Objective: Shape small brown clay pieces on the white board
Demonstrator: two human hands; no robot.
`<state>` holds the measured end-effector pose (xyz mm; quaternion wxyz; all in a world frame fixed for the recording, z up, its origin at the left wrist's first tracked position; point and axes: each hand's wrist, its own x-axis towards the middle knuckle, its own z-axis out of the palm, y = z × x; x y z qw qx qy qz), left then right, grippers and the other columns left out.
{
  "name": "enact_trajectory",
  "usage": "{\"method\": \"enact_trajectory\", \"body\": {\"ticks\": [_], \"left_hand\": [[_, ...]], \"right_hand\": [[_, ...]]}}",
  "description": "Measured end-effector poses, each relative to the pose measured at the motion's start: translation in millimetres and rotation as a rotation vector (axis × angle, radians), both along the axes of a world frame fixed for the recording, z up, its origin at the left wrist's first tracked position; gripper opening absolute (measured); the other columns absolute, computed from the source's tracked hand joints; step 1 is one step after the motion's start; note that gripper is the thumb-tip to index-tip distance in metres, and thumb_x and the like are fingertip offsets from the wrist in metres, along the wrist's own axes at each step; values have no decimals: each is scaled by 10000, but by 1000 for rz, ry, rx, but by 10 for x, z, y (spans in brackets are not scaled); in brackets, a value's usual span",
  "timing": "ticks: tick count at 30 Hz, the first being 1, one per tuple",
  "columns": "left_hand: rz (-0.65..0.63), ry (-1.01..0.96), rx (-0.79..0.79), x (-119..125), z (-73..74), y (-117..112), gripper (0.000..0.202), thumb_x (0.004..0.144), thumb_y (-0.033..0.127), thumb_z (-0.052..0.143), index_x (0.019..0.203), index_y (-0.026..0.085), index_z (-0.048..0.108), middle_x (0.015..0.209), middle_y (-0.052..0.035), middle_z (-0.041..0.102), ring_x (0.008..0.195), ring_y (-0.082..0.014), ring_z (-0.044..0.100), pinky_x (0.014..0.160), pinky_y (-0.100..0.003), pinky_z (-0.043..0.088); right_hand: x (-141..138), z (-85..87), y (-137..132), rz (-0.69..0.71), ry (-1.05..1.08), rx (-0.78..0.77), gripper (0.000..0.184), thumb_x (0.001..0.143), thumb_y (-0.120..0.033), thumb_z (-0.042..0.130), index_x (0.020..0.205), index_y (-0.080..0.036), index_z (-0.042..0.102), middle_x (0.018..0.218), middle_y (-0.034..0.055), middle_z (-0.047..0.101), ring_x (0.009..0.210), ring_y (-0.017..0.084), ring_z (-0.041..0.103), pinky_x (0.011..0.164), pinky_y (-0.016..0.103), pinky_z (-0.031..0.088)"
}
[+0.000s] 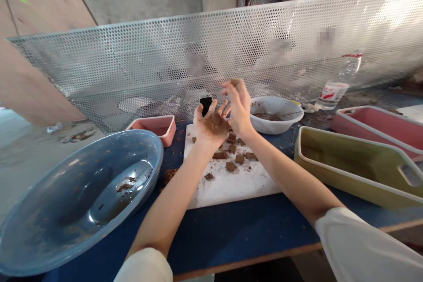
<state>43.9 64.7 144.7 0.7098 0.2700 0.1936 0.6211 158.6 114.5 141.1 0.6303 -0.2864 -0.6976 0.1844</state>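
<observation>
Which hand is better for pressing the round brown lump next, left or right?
Probably the right hand: it's raised beside the left hand, and I see nothing in it. The left hand is palm up with the lump resting on it, so it's busy as the support.

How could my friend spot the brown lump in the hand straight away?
Find the white board on the blue table. Toward its far edge, the left hand is turned palm up. The brown lump rests on that palm, rounded, unlike the blockier pieces lying on the board.
</observation>
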Motion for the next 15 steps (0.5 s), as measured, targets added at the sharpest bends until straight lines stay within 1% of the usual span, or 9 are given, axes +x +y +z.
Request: {"method": "enact_trajectory", "body": {"ticks": [1,2,3,5,6,8,10,13,15], "left_hand": [[12,-14,30,-44,24,14,464,1144,595,457,1297,225,693,1072,-127,797,1173,-305,783,924,-375,623],[20,-27,56,-90,49,26,465,1149,594,434,1256,225,696,1052,-125,789,1165,-298,782,927,-371,624],[23,-36,77,-136,75,35,470,1152,597,418,1217,224,696,1040,-122,782,1155,-295,782,930,-371,626],[32,-26,99,-217,123,45,480,1139,634,439,1162,224,688,1012,-114,766,1117,-299,781,914,-382,636],[43,-7,99,-248,145,45,485,1122,662,477,1147,224,683,994,-109,756,1093,-304,780,894,-386,639],[76,38,90,-286,183,35,495,1086,706,556,1141,228,675,966,-97,738,1062,-310,778,858,-382,643],[91,59,74,-296,212,18,496,1064,720,607,1144,234,664,950,-90,725,1054,-312,774,842,-376,646],[88,34,68,-294,231,-3,472,1053,698,636,1149,236,655,920,-89,711,1045,-324,766,827,-388,651],[90,11,77,-301,225,-6,448,1065,670,611,1143,232,663,888,-90,697,1009,-328,765,798,-395,650]], "right_hand": [[5,84,-77,-4,-44,25,527,1142,-751,377,1225,-325,675,1203,91,710,1189,328,668,1053,535,564],[13,159,-150,9,-169,44,484,1121,-741,487,1161,-303,690,1168,83,727,1166,317,666,1079,528,538],[22,221,-216,-11,-293,61,454,1090,-726,592,1129,-288,706,1147,77,738,1159,314,658,1095,529,505],[36,297,-317,-61,-502,82,397,1019,-644,777,1138,-267,742,1157,74,743,1171,317,642,1100,533,440],[39,313,-349,-91,-552,88,365,999,-591,828,1144,-263,758,1165,74,740,1174,319,637,1088,530,415],[31,315,-378,-117,-578,94,275,997,-493,863,1126,-264,782,1158,67,739,1163,315,636,1064,516,386],[18,302,-372,-120,-569,113,196,1025,-450,845,1068,-265,798,1109,61,745,1148,310,632,1052,508,379],[12,297,-348,-127,-595,173,180,1077,-444,789,1054,-267,810,1078,66,752,1151,315,623,1080,529,380],[16,300,-345,-135,-630,221,199,1119,-444,730,1094,-264,810,1116,78,754,1169,317,621,1107,549,380]]}}
